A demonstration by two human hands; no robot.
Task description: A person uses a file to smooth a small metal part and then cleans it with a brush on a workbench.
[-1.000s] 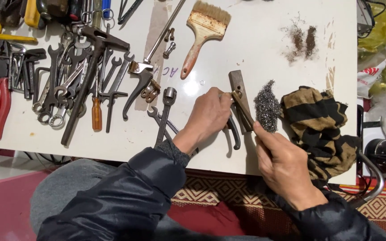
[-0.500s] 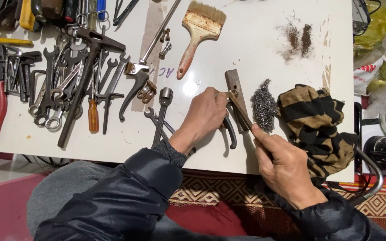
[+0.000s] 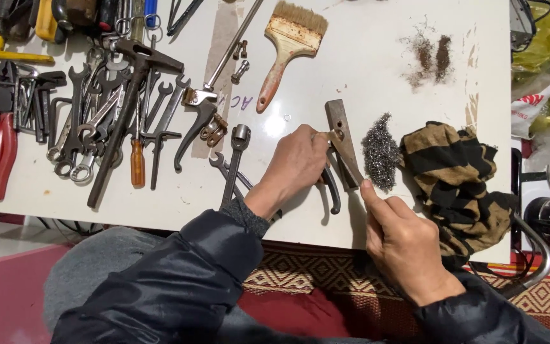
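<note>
- Now the left hand [image 3: 297,162] is closing around dark pliers [image 3: 333,191], handles pointing toward the person.
- Meanwhile the right hand [image 3: 402,245] is pinching the near end of a rusty flat bar [image 3: 344,143], lying lengthwise away across the white desk [image 3: 364,64], beside steel wool [image 3: 380,151].

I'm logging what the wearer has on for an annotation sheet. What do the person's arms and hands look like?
Both arms are in a shiny black padded jacket. A grey ribbed knit cuff shows at the left sleeve's end. The left hand and right hand are bare: no gloves, rings or watch visible.
</note>
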